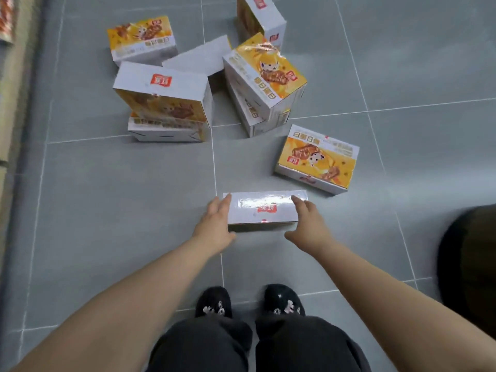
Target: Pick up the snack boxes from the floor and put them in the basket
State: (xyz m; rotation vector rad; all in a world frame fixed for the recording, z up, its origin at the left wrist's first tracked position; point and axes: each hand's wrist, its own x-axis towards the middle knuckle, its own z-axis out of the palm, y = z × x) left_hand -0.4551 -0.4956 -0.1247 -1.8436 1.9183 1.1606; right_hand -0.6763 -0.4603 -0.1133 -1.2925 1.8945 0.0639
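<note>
A white snack box (261, 208) with a red logo stands on the grey tile floor just ahead of my feet. My left hand (216, 224) lies against its left end with straight fingers. My right hand (308, 224) lies against its right end, fingers straight and thumb spread. Several more yellow-and-white snack boxes lie scattered beyond: one flat at the right (318, 159), a stack in the middle (264, 79), another stack at the left (163, 103) and one further back (142, 38). A dark round shape, perhaps the basket (472, 264), shows at the right edge, blurred.
A wooden shelf edge (10, 76) with packaged goods runs along the left side. My two black shoes (251, 300) stand close behind the near box. Another box (260, 17) stands at the top edge.
</note>
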